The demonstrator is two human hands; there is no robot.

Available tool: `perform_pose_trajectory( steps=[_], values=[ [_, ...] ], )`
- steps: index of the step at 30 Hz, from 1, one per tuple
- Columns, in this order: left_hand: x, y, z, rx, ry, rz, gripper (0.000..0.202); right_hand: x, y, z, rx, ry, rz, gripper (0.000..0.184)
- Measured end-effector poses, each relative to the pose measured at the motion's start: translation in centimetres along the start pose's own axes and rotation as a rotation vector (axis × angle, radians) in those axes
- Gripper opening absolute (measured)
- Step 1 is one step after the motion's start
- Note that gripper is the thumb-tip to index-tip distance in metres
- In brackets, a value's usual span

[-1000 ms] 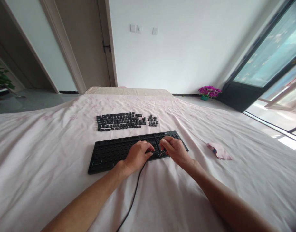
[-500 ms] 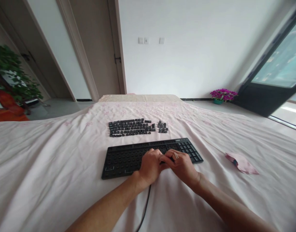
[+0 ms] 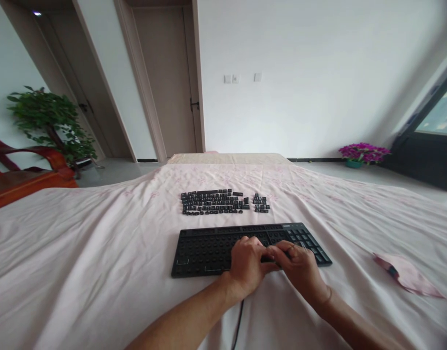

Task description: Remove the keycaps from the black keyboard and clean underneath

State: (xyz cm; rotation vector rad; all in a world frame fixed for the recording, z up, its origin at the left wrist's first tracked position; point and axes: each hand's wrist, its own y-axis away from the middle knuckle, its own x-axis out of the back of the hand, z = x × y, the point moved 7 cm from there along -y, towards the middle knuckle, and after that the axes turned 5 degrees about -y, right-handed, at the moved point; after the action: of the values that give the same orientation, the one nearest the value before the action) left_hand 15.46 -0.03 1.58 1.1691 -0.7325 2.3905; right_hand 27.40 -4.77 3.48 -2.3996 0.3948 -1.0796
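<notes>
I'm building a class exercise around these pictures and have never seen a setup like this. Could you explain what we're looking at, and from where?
There is no machine here: a person works with two bare hands. Every picture comes from one camera worn on the head, looking forward and down.

On the pale pink sheet lies a black keyboard, much of it without keycaps. Beyond it, loose keycaps lie in two groups. A crumpled pink cloth lies off to the right, and a black cable runs toward the wearer.

The left hand and right hand meet over the keyboard. Something thin and shiny shows at the right hand; what the fingertips pinch is hidden.
</notes>
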Motion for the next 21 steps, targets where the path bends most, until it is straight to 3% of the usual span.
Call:
perform_pose_trajectory(
  steps=[4,8,14,21],
  values=[
    [-0.4,-0.2,0.3,0.039,-0.092,0.045,0.023,-0.3,-0.8,-1.4,0.163,-0.018,-0.048,0.038],
    [-0.8,-0.2,0.8,-0.025,-0.187,0.034,0.018,-0.8,-1.1,-2.0,0.314,-0.135,-0.087,0.039],
    [-0.9,-0.2,0.3,-0.007,-0.166,-0.024,0.016,-1.4,-1.6,-0.7,0.238,-0.264,-0.027,0.040],
    [-0.5,0.0,0.7,-0.039,-0.157,-0.012,0.014,-1.3,-1.6,-1.4,0.307,-0.276,0.012,0.039]
  ],
)
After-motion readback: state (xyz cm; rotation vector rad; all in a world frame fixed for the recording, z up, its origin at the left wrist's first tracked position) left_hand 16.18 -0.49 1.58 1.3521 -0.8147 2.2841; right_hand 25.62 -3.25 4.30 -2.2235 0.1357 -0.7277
